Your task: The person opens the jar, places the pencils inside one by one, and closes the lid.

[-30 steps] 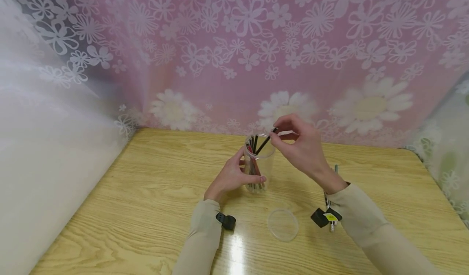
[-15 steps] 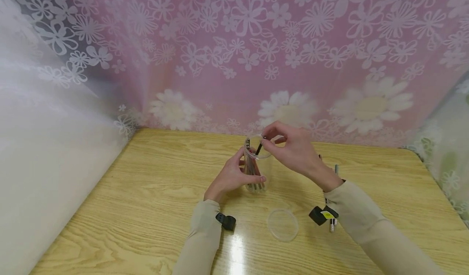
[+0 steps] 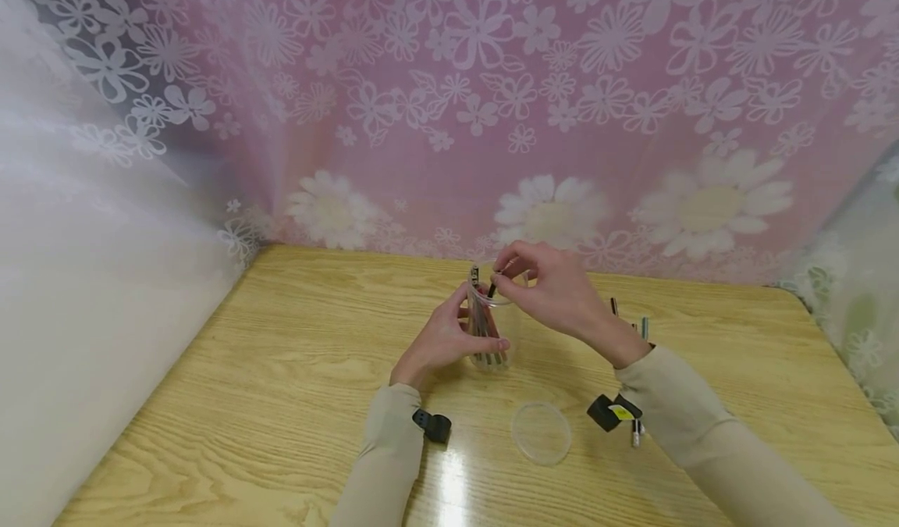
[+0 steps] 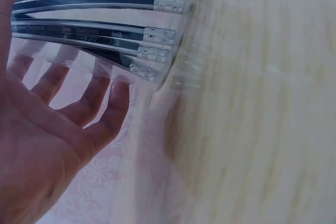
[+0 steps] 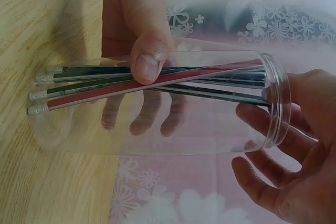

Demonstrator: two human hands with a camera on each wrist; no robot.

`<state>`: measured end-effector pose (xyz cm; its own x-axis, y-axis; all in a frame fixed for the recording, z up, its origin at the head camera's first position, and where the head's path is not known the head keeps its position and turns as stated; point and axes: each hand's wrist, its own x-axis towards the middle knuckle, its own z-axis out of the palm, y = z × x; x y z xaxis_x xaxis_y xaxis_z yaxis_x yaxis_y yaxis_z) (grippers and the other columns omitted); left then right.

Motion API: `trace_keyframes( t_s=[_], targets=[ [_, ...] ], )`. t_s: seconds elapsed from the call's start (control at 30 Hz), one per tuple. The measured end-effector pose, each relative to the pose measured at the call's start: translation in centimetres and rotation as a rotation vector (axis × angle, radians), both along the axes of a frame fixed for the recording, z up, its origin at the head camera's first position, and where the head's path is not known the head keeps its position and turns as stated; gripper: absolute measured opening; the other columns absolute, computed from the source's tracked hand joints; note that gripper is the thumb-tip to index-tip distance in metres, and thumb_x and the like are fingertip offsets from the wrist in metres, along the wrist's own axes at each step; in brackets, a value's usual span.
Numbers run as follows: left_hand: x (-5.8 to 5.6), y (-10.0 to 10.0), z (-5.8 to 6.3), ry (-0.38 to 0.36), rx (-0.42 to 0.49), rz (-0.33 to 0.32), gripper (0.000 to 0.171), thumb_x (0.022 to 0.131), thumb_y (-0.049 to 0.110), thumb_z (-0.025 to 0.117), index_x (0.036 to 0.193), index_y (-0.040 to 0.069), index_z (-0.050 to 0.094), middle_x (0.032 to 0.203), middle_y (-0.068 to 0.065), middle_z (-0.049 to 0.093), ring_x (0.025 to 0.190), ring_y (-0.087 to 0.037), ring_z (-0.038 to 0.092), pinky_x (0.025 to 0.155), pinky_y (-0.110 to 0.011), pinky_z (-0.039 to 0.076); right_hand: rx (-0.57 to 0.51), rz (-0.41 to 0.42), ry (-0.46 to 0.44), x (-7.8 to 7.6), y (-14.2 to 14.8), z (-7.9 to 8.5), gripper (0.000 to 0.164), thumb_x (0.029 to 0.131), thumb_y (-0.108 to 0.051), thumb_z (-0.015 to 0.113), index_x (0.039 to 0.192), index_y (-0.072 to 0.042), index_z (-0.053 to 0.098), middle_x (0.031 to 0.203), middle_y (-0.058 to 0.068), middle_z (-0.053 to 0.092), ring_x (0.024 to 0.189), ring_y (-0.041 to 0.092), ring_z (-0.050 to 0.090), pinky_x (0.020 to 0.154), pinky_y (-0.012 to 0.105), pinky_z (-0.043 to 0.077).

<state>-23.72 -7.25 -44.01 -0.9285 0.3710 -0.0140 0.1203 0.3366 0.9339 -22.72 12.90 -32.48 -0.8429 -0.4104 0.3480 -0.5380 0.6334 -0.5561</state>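
A clear plastic jar [image 5: 194, 142] stands upright on the table in the head view, with several pencils inside. One is a red pencil [image 5: 84, 97]; the others look dark, and their white eraser ends point down. My left hand [image 3: 445, 336] grips the jar low, thumb across the near side and fingers round the far side. At the mouth, my right hand [image 3: 558, 285] pinches the top of a black pencil [image 3: 492, 287] that reaches down into the jar. In the left wrist view, silver-ferruled pencils [image 4: 94, 36] show through the jar wall.
A clear round lid [image 3: 541, 433] lies flat on the wooden table [image 3: 281, 402] in front of the jar. More pencils [image 3: 636, 432] lie to the right, partly hidden under my right forearm. A pink flowered curtain [image 3: 435, 160] hangs along the table's back edge.
My right hand has moved left and down to the jar's mouth, and the black pencil has gone deeper and stands steeper. My left hand has kept its grip on the jar.
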Motion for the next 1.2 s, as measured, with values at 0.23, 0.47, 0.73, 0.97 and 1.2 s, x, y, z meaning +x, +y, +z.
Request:
trace_keyframes(
  t_s=[0.23, 0.47, 0.73, 0.97, 1.2],
  targets=[
    [0.1, 0.0, 0.0, -0.039, -0.016, 0.013, 0.103, 0.074, 0.052, 0.089, 0.155, 0.054, 0.025, 0.144, 0.003, 0.054, 0.134, -0.024, 0.055, 0.104, -0.053, 0.050, 0.050, 0.010, 0.018, -0.1, -0.2, 0.5, 0.010, 0.096, -0.022, 0.071, 0.103, -0.016, 0.076, 0.090, 0.004, 0.079, 0.076, 0.019, 0.072, 0.069, 0.039, 0.057],
    [0.0, 0.0, 0.0, -0.020, -0.008, -0.004, 0.103, 0.076, 0.050, 0.089, 0.154, 0.058, 0.022, 0.145, 0.003, 0.054, 0.135, -0.025, 0.055, 0.105, -0.053, 0.050, 0.055, 0.004, -0.029, -0.3, -0.6, 1.0, 0.018, 0.096, -0.022, 0.071, 0.112, -0.016, 0.078, 0.094, 0.008, 0.080, 0.049, 0.011, 0.058, 0.047, 0.027, 0.042],
    [-0.1, -0.1, 0.0, 0.003, 0.000, -0.029, 0.088, 0.078, 0.049, 0.088, 0.150, 0.050, 0.037, 0.138, -0.005, 0.061, 0.132, -0.025, 0.056, 0.104, -0.053, 0.050, 0.031, 0.006, -0.117, -0.2, -0.3, 1.1, 0.034, 0.099, -0.021, 0.067, 0.133, -0.016, 0.069, 0.111, 0.009, 0.078, 0.063, 0.021, 0.067, 0.058, 0.033, 0.053],
    [0.0, -0.1, 0.0, -0.001, -0.004, -0.010, 0.093, 0.075, 0.050, 0.089, 0.151, 0.049, 0.036, 0.139, -0.003, 0.060, 0.130, -0.023, 0.058, 0.103, -0.054, 0.051, -0.109, -0.016, -0.131, 0.4, 1.9, 1.1, 0.031, 0.102, -0.022, 0.064, 0.133, -0.015, 0.068, 0.120, 0.009, 0.075, 0.108, 0.025, 0.072, 0.089, 0.043, 0.060],
    [0.1, -0.1, 0.1, 0.004, -0.007, -0.003, 0.099, 0.075, 0.048, 0.090, 0.155, 0.048, 0.032, 0.137, 0.000, 0.060, 0.131, -0.023, 0.058, 0.103, -0.053, 0.051, -0.147, -0.074, -0.105, 2.0, 6.1, 0.9, 0.029, 0.103, -0.027, 0.064, 0.131, -0.018, 0.069, 0.120, 0.006, 0.073, 0.101, -0.007, 0.062, 0.082, 0.013, 0.052]
  ],
)
